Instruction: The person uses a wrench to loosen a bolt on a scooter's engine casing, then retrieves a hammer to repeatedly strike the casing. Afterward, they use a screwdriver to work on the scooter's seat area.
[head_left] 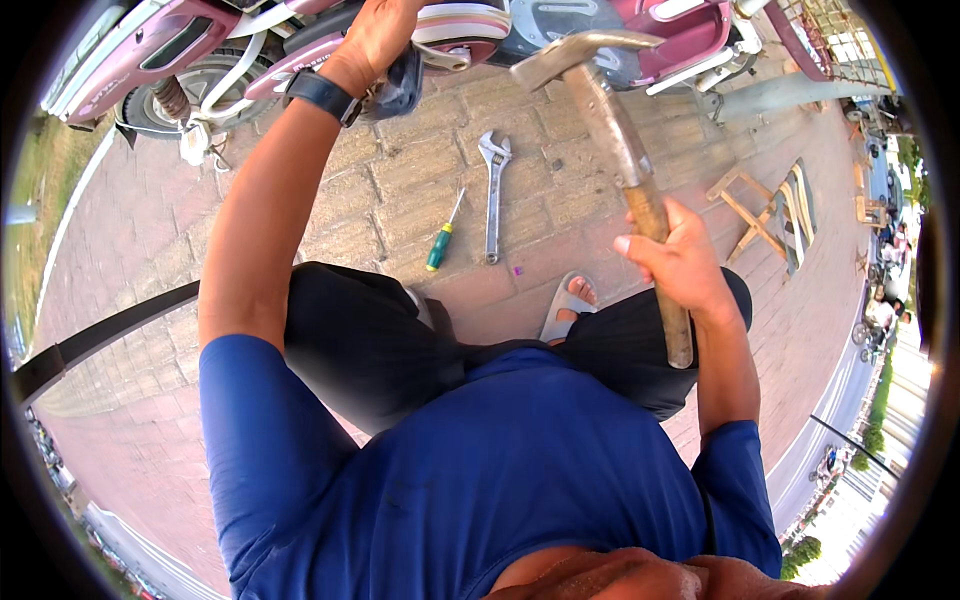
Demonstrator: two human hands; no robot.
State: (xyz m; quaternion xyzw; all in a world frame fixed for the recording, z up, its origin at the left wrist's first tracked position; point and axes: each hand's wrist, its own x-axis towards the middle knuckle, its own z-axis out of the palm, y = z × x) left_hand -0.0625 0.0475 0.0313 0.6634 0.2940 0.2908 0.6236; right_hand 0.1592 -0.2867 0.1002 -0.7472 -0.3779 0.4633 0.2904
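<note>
While the right grip (675, 250) wraps around a hammer (622, 145), the left grip (385, 35) is at the pink scooter (465, 25), far left.
Whether the left holds anything, I cannot tell. The hammer is on the right, head far; left of it, an adjustable wrench (493, 200) and a screwdriver (442, 242) lie on the paving (420, 150).

Hammer (620, 140): worn steel head, metallic upper shaft, wood hdl below; held above paving (400, 160), shaft tilted, head end twd scooter (465, 25). Scooter: pink w/ white & grey panels, partly cropped, L end twd paving's L edge.
</note>
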